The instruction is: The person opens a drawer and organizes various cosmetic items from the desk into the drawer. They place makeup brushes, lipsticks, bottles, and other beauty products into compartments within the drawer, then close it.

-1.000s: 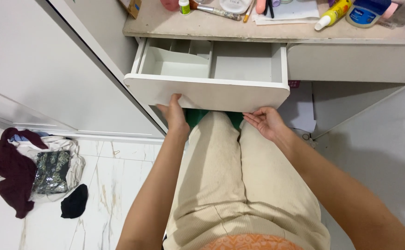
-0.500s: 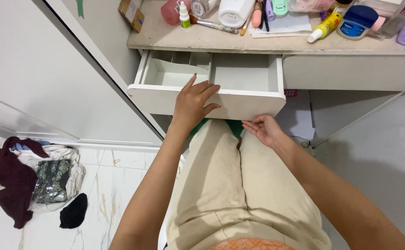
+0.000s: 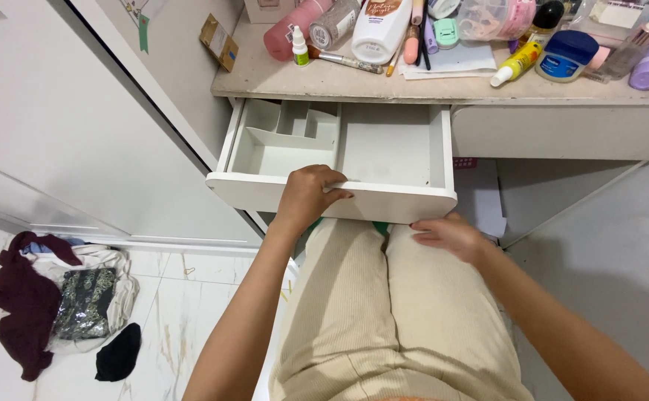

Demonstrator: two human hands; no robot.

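The room is bright with soft, even light. A dim shadow lies under the counter (image 3: 443,87) and on the floor at the right. Straight lines bend near the edges. Everything looks sharp.

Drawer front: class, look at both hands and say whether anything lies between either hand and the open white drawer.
Nothing visible does. The left hand grips over the top edge of the drawer front, fingers curled inside. The right hand sits at the front's lower right edge, above the lap.
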